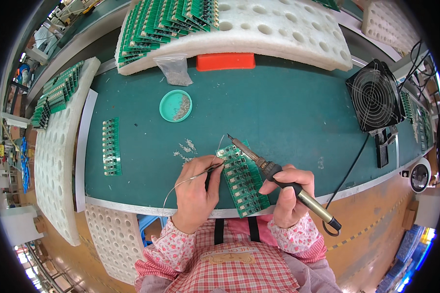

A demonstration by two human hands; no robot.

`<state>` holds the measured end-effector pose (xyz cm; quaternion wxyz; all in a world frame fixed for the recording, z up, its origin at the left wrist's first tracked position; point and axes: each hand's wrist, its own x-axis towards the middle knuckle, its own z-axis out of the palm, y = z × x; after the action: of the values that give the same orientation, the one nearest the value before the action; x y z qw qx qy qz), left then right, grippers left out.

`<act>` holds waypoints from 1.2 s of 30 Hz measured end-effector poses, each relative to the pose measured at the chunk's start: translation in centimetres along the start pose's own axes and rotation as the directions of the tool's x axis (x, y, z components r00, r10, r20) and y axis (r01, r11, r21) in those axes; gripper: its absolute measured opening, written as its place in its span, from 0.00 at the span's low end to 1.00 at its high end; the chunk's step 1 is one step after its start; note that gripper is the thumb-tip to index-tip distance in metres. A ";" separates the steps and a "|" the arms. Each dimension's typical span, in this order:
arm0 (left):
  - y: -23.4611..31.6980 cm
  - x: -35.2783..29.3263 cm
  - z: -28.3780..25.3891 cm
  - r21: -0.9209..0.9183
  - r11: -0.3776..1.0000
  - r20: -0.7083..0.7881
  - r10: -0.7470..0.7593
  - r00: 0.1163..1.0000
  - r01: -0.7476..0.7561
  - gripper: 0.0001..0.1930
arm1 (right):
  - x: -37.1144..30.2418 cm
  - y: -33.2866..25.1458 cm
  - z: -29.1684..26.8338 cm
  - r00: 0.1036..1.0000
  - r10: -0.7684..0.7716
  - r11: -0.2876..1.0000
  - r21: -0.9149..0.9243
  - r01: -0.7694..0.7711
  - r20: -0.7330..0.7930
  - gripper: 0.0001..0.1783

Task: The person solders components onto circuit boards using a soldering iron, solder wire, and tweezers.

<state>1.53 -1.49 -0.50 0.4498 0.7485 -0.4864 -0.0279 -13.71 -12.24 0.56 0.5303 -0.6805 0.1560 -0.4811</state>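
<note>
The right hand (288, 195) gripped a soldering iron (274, 173) by its dark handle, the tip slanting far and left to the far end of a green board strip (242, 180). The strip lay on the green mat (278, 112) at the near edge of the bench, between the two hands. The left hand (195, 188) pinched a thin solder wire (181, 183) between thumb and fingers, its end reaching toward the strip's far end; the wire looped down to the left past the bench edge. Small loose parts (185, 149) lay scattered just beyond the left hand. Farther off sat a round green dish (175, 105) and a clear bag (174, 68). Another board strip (111, 146) lay well to the left. A black fan (375, 95) stood on the right, and white foam trays (278, 34) held more boards at the far side.
</note>
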 end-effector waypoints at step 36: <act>-0.3 0.0 0.2 -0.011 0.999 -0.032 0.033 0.999 -0.034 0.11 | -0.5 -0.8 -0.1 0.971 0.235 0.950 -0.225 -0.219 0.048 0.05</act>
<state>1.62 -1.56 -0.85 0.4622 0.7379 -0.4916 -0.0114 -14.28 -11.59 1.02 0.5099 -0.7294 0.2651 -0.3711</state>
